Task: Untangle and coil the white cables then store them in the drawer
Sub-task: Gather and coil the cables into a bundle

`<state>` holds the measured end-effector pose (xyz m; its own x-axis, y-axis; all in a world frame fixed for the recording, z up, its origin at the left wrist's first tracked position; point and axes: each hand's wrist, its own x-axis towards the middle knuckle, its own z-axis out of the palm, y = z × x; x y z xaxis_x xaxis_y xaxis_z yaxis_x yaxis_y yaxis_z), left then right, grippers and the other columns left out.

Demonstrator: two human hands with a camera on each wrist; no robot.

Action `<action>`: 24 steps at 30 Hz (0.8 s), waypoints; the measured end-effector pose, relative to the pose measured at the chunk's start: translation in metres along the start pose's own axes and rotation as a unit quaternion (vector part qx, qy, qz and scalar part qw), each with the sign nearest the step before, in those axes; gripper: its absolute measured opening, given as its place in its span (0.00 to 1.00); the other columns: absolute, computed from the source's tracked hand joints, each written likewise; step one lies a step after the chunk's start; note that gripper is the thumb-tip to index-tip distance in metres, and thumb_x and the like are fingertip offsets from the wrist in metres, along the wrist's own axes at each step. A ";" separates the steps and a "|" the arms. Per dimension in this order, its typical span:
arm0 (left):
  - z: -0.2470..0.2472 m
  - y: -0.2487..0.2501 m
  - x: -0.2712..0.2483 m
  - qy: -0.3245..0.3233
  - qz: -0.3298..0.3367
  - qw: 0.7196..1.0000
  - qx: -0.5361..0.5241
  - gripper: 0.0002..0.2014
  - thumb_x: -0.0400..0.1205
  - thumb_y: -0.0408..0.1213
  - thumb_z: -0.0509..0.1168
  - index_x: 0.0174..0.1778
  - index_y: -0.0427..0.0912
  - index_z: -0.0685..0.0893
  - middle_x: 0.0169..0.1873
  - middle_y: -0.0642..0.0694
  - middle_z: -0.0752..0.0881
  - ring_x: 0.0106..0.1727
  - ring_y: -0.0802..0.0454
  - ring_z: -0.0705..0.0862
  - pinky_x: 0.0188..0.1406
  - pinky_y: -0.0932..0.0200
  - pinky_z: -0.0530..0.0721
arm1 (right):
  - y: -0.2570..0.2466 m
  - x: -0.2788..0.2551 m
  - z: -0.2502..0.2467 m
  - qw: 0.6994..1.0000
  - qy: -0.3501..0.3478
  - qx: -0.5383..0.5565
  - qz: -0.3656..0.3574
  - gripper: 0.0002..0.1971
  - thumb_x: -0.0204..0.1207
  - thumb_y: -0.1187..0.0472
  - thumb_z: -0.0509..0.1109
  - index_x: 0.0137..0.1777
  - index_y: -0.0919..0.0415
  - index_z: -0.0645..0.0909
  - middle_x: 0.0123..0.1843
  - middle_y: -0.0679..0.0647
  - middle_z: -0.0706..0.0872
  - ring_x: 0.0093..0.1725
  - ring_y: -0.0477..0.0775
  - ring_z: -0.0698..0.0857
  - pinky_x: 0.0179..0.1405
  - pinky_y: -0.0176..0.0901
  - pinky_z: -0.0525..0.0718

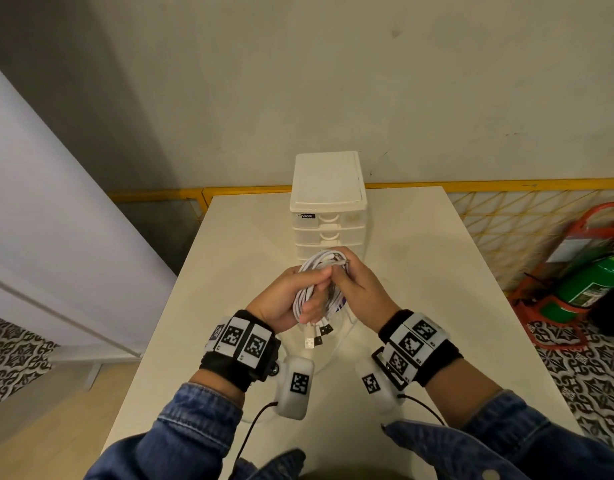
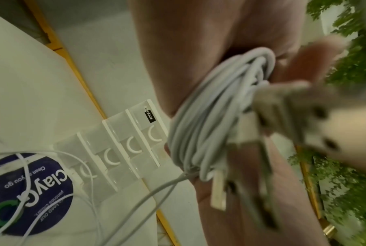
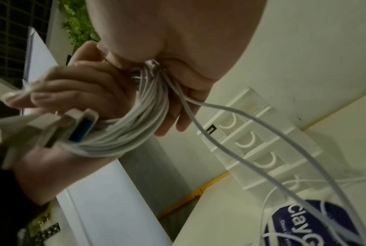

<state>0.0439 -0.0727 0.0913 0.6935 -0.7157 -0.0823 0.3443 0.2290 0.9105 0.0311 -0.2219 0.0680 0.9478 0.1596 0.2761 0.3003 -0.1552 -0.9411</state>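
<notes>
A bundle of coiled white cables [image 1: 316,289] is held above the table, in front of the white drawer unit [image 1: 328,202]. My left hand [image 1: 291,296] grips the coil [image 2: 209,116] around its middle. My right hand [image 1: 354,282] pinches the strands at the coil's top [image 3: 152,93]. USB plugs [image 1: 316,336] hang out of the coil's lower end. One loose white strand [image 3: 262,141] trails from the right hand down to the table. All drawers [image 2: 131,146] look closed.
More thin white cable [image 2: 26,174] lies loose over a round blue sticker [image 2: 30,194] on the white table [image 1: 229,254]. A yellow railing [image 1: 506,185] runs behind the table. A green cylinder in a red stand [image 1: 589,275] is on the floor to the right.
</notes>
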 end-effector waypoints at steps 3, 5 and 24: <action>0.000 0.000 -0.001 -0.015 -0.001 1.000 -0.021 0.18 0.72 0.46 0.74 0.25 0.40 0.75 0.17 0.44 0.78 0.16 0.51 0.78 0.23 0.61 0.79 | -0.002 -0.001 0.007 1.000 0.011 0.028 -0.010 0.09 0.78 0.52 0.54 0.57 0.45 0.71 0.46 0.47 0.84 0.47 0.41 0.83 0.54 0.35 0.80; 0.000 -0.002 -0.001 -0.027 -0.006 0.999 -0.038 0.19 0.69 0.46 0.75 0.20 0.42 0.76 0.21 0.43 0.81 0.21 0.49 0.82 0.30 0.60 0.82 | -0.003 -0.001 0.010 0.999 0.023 0.025 -0.016 0.09 0.78 0.48 0.55 0.56 0.45 0.71 0.42 0.49 0.85 0.45 0.47 0.84 0.51 0.41 0.82; 0.006 0.040 0.004 0.013 0.198 0.951 -0.235 0.28 0.76 0.66 0.46 0.36 0.44 0.76 0.12 0.55 0.72 0.12 0.63 0.67 0.18 0.69 0.67 | 0.057 -0.032 -0.003 0.980 0.004 -0.181 0.077 0.20 0.77 0.39 0.47 0.42 0.49 0.75 0.29 0.44 0.80 0.32 0.40 0.79 0.36 0.39 0.75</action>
<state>0.0567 -0.0704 0.1299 0.8410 -0.4966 0.2150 0.2933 0.7522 0.5900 0.0182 -0.2389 0.0062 0.9854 0.0996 0.1382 0.1699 -0.5131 -0.8414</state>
